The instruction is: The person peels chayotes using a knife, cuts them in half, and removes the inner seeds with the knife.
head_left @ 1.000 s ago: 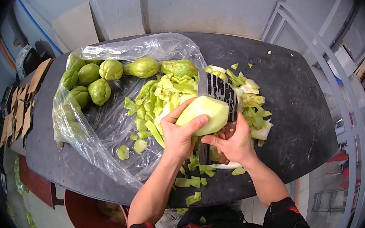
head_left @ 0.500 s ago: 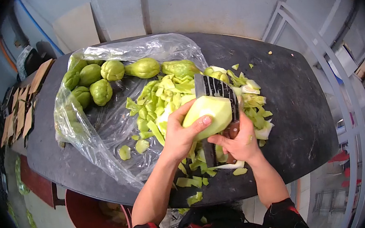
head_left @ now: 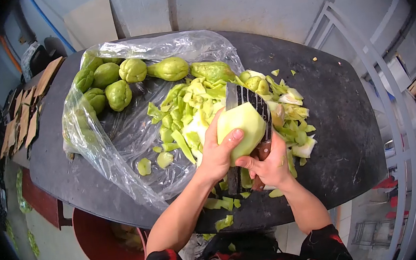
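My left hand (head_left: 218, 151) grips a peeled chayote (head_left: 242, 126), pale green and smooth, with the thumb across its near side. My right hand (head_left: 271, 163) is closed round the brown wooden handle of a knife (head_left: 264, 149). Its broad dark blade, marked with pale stripes, stands behind and right of the chayote, which partly hides it. The right thumb rests close to the chayote's lower edge. Beneath and behind both hands lies a heap of green peelings (head_left: 190, 101). Unpeeled chayotes (head_left: 118, 95) sit on a clear plastic bag (head_left: 126, 168) to the left.
All this lies on a dark table (head_left: 338, 132) with a curved edge. A red bucket (head_left: 86, 242) with scraps stands on the floor at lower left. Broken wooden pieces (head_left: 29, 117) lie beyond the left edge. A grey metal frame (head_left: 390, 97) rises on the right.
The chayote has been turned more upright in my left hand, its pale end spot no longer showing. My right hand and the knife have shifted slightly. The whole view has tilted a little.
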A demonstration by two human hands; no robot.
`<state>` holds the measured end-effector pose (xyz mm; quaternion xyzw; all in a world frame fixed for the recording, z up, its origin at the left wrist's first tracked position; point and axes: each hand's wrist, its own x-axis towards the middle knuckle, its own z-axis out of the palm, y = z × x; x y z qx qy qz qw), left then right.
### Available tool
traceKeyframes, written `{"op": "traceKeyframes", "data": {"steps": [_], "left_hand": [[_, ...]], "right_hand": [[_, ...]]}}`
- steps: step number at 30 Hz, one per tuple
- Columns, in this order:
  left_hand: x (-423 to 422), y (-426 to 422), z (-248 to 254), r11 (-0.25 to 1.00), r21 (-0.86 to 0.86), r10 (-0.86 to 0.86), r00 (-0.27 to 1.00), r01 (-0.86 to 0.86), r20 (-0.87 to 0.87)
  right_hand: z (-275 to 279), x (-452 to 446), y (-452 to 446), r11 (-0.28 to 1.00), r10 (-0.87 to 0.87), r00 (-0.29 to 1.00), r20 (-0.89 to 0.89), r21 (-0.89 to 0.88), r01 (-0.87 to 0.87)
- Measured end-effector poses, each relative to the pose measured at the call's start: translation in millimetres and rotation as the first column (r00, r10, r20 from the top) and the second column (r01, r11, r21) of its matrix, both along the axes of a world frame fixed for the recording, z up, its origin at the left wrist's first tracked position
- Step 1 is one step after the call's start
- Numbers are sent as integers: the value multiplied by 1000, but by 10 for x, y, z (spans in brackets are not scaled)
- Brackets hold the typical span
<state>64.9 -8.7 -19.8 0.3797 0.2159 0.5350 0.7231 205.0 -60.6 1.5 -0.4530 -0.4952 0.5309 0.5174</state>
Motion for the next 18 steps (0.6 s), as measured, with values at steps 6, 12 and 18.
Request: {"op": "traceKeyframes", "data": {"steps": [6, 12, 18], "left_hand": [[-48, 6, -8, 992, 61, -106, 993, 109, -45], [8, -25, -72, 997, 13, -75, 997, 74, 20], [-44, -11, -5, 994, -1, -112, 994, 112, -10]], "right_hand": [[47, 163, 25, 989, 140, 983, 123, -58, -133], [-71, 26, 30, 992, 49, 995, 87, 112, -59], [-13, 72, 29, 993, 84, 995, 51, 82, -88]]}}
